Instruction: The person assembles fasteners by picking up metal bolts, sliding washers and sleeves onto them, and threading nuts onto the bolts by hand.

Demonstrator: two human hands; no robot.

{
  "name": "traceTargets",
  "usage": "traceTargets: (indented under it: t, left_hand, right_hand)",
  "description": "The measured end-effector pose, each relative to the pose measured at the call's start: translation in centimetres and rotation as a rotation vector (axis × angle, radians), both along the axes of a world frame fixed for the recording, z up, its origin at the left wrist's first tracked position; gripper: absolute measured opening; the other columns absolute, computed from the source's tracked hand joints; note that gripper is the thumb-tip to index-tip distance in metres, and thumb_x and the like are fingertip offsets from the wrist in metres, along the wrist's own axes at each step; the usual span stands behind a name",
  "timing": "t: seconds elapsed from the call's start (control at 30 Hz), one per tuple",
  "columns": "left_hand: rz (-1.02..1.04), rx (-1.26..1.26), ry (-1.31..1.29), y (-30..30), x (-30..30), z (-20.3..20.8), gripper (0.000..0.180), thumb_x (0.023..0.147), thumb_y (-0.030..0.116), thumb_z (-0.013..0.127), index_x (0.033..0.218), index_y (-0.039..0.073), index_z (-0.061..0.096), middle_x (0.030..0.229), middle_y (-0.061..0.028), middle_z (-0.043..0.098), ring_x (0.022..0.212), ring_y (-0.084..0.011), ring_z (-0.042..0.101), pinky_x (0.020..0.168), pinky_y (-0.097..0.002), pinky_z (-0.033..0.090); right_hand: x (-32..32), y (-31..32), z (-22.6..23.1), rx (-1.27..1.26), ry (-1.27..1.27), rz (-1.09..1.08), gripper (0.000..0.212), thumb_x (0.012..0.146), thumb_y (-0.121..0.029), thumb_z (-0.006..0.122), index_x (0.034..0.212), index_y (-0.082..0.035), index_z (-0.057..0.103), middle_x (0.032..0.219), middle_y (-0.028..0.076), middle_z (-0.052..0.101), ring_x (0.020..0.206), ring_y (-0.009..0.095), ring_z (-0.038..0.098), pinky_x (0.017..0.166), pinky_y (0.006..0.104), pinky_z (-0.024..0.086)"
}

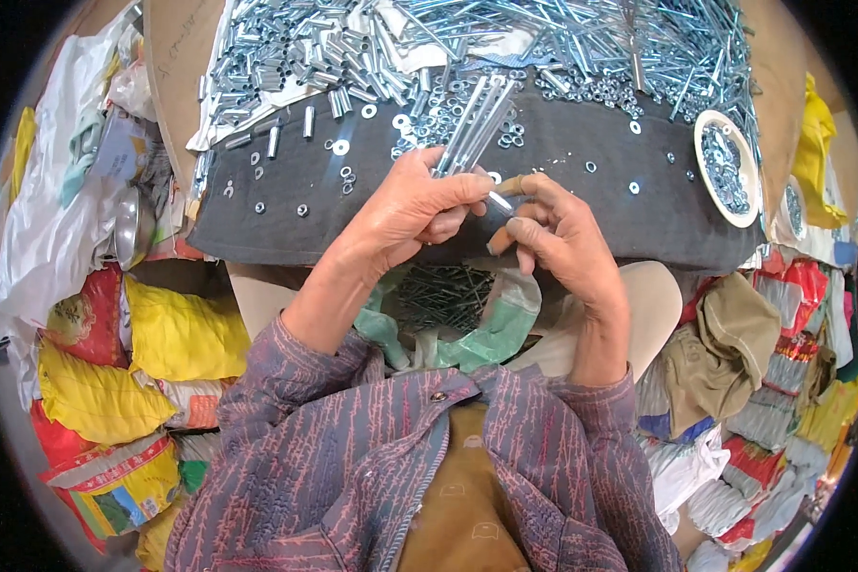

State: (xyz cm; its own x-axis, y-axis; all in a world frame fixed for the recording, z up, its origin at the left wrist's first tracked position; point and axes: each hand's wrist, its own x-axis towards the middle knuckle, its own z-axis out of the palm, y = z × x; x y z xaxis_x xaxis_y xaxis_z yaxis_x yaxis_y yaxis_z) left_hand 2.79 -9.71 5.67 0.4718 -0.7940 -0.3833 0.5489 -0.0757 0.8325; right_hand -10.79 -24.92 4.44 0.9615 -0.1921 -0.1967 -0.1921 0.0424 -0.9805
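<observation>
My left hand [418, 205] is closed around a bundle of long metal bolts [481, 124], their shanks slanting up and away over the black cloth. Close by on the right, my right hand [567, 234] has its fingers bent and its thumb curled in. Its fingertips are at a short shiny metal sleeve [500, 202], which sticks out beside my left fingers. Whether that sleeve sits on one of the bolts is hidden. Below both hands, an open bag with a green rim [491, 336] holds many dark metal rods [443, 297].
Black cloth [562, 214] covers the near part of the table. Piles of sleeves [305, 62], nuts [591, 88] and long rods [696, 48] lie beyond. A white bowl [704, 157] of small metal parts stands at right. Yellow sacks [186, 329] flank the left side.
</observation>
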Motion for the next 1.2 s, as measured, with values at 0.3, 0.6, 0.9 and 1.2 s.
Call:
traceTargets:
  t: [0.3, 0.6, 0.9, 1.2]
  left_hand:
    - [0.310, -0.193, 0.205, 2.4, -0.3, -0.8, 0.016, 0.087, 0.013, 0.066, 0.091, 0.001, 0.056, 0.071, -0.0040, 0.055, 0.043, -0.0023, 0.038, 0.036, -0.0175, 0.026]
    - [0.276, -0.290, 0.407, 2.2, -6.6, -1.5, 0.014, 0.093, 0.017, 0.059, 0.098, 0.005, 0.056, 0.083, -0.0006, 0.060, 0.068, -0.0083, 0.058, 0.060, -0.0223, 0.050]
    - [0.277, -0.421, 0.512, 4.4, -5.6, -2.3, 0.019, 0.094, 0.016, 0.057, 0.110, 0.007, 0.056, 0.102, -0.0020, 0.061, 0.091, -0.0101, 0.061, 0.074, -0.0263, 0.054]
    - [0.429, -0.370, 0.501, 5.6, -5.2, -1.5, 0.024, 0.090, 0.010, 0.059, 0.112, 0.008, 0.051, 0.095, -0.0050, 0.060, 0.082, -0.0145, 0.063, 0.068, -0.0301, 0.055]
  right_hand:
    - [1.0, 2.1, 0.8, 0.451, -0.196, -0.138, 0.037, 0.092, -0.008, 0.050, 0.127, 0.005, 0.048, 0.106, 0.019, 0.063, 0.081, 0.017, 0.066, 0.056, 0.0226, 0.052]
    - [2.9, 9.6, -0.1, -0.391, -0.447, -0.518, 0.031, 0.093, -0.015, 0.051, 0.115, 0.006, 0.054, 0.111, 0.014, 0.056, 0.103, 0.021, 0.055, 0.092, 0.0335, 0.043]
    - [3.5, 12.3, -0.4, -0.847, -0.706, -0.531, 0.055, 0.095, -0.047, 0.046, 0.114, 0.003, 0.059, 0.113, 0.018, 0.058, 0.098, 0.028, 0.053, 0.084, 0.0379, 0.043]
    - [3.8, 10.9, 1.7, -0.766, -0.861, -0.529, 0.020, 0.094, -0.010, 0.051, 0.105, 0.005, 0.059, 0.102, 0.018, 0.063, 0.090, 0.024, 0.058, 0.079, 0.0329, 0.048]
